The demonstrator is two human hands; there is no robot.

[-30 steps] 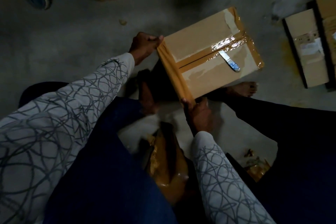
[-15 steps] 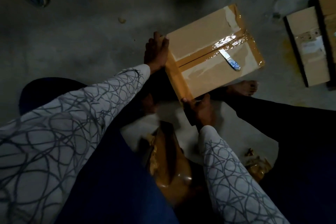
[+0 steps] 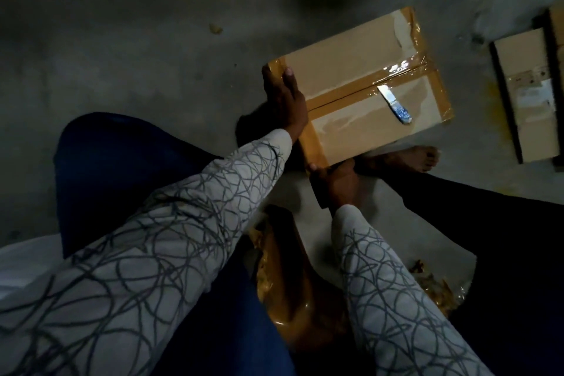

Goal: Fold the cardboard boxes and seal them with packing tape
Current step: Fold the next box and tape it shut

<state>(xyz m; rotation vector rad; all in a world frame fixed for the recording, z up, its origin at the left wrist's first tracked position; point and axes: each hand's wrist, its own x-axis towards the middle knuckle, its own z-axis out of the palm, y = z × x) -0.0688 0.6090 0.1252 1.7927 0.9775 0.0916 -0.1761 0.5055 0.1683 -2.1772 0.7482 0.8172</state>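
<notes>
The cardboard box (image 3: 351, 58) sits closed on the floor (image 3: 137, 55), right of its middle, just before the person's bare foot (image 3: 418, 156). The left hand (image 3: 283, 98) lies flat, fingers straight and together, pressing the strip of brown packing tape (image 3: 311, 143) along the box's near-left edge. The right hand (image 3: 335, 183) meets the box's nearest corner, thumb on the tape (whether its curled fingers grip anything I cannot tell). A small knife (image 3: 393, 104) rests on the taped seam. Flattened cardboard (image 3: 525, 91) lies at the floor's right edge.
</notes>
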